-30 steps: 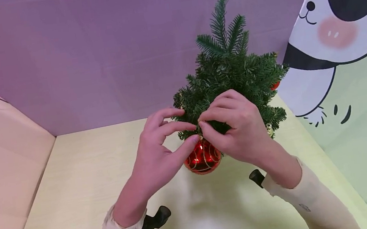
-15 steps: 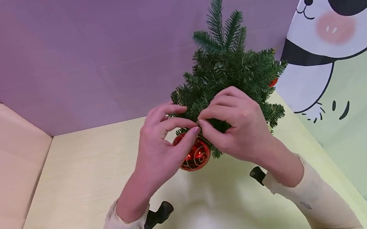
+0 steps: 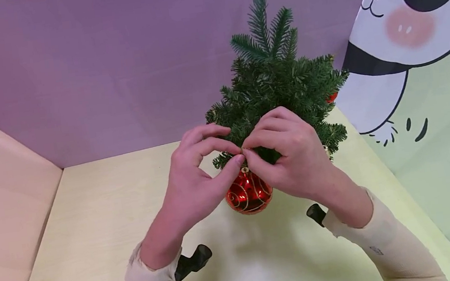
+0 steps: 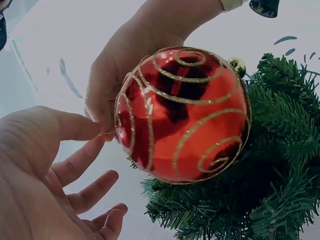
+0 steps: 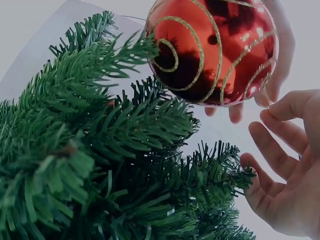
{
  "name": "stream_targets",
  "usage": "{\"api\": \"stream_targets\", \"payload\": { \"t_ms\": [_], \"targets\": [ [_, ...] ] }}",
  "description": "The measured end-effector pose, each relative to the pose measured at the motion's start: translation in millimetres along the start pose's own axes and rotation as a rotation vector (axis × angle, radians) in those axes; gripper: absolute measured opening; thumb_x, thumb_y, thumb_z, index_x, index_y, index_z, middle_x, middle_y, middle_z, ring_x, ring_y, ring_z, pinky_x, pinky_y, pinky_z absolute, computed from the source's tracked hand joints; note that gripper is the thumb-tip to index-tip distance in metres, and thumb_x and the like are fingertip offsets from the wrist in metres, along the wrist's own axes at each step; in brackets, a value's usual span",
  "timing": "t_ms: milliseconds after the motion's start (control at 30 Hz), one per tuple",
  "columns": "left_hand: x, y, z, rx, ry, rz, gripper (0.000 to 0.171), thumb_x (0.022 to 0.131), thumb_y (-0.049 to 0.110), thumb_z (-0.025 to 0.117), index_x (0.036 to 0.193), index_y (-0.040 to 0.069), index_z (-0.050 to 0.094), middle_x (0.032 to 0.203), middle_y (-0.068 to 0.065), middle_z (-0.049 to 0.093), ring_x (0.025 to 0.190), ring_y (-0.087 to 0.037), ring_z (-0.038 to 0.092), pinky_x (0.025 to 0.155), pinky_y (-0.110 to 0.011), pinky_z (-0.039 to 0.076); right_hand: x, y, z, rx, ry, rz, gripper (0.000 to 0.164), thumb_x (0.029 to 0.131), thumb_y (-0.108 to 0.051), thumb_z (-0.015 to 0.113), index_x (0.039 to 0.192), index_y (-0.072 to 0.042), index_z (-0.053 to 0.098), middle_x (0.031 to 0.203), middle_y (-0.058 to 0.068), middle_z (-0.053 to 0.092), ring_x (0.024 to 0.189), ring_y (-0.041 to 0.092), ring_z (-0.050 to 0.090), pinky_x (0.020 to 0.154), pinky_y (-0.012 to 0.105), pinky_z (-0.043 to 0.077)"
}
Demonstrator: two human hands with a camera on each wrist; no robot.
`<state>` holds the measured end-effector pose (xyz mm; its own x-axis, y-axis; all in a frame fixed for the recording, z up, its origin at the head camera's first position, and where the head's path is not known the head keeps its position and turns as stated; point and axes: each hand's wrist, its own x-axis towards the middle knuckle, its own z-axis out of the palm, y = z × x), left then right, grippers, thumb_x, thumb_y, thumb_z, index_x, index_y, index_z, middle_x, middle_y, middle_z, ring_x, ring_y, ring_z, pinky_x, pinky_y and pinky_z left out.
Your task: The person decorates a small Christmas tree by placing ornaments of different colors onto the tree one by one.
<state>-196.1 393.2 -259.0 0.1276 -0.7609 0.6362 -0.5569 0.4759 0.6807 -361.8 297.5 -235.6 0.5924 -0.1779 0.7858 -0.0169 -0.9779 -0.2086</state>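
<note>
A shiny red Christmas ball (image 3: 249, 193) with gold glitter swirls hangs just below both hands, in front of a small green Christmas tree (image 3: 272, 78). My left hand (image 3: 196, 177) pinches the ball's thin gold string (image 4: 106, 133) between thumb and index finger, the other fingers spread. Tip to tip with it, my right hand (image 3: 289, 151) pinches the same string between thumb and forefinger. In the right wrist view a branch tip (image 5: 235, 172) lies against the right hand's lower fingers. The ball's gold cap (image 3: 245, 170) shows just under the fingertips.
Another red ornament (image 3: 332, 98) hangs on the tree's right side, and a small gold ball (image 4: 237, 67) shows behind the large one. Black wrist devices (image 3: 193, 261) stick out from the sleeves. A purple backdrop (image 3: 115, 69) and a panda-printed wall (image 3: 426, 31) enclose the pale table (image 3: 103, 211).
The red ball swung left, then back under the fingertips, turning on its string. The left thumb and index finger closed together beside the right fingertips. The view shifted slightly.
</note>
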Motion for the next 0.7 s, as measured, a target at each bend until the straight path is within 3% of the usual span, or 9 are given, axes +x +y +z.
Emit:
{"api": "stream_targets", "payload": {
  "t_ms": [333,700],
  "targets": [
    [3.9,-0.8,3.8,0.015,-0.004,0.037,0.003,0.085,0.010,0.073,0.085,0.009,0.076,0.112,-0.007,0.064,0.114,-0.015,0.050,0.090,-0.038,0.043,-0.5,1.0,-3.8,-0.018,0.003,-0.008,0.008,0.080,-0.002,0.068,0.076,-0.008,0.073,0.075,-0.001,0.067,0.083,0.021,0.057,0.079,0.030,0.044],
    [5.5,-1.1,5.4,0.051,-0.011,0.082,0.005,0.081,0.011,0.071,0.081,0.012,0.076,0.113,-0.007,0.063,0.115,-0.019,0.049,0.090,-0.043,0.042,-0.2,-1.6,-6.6,-0.029,-0.008,-0.012,0.009,0.079,-0.004,0.068,0.073,-0.009,0.073,0.074,-0.002,0.066,0.082,0.020,0.056,0.077,0.029,0.045]
  ]
}}
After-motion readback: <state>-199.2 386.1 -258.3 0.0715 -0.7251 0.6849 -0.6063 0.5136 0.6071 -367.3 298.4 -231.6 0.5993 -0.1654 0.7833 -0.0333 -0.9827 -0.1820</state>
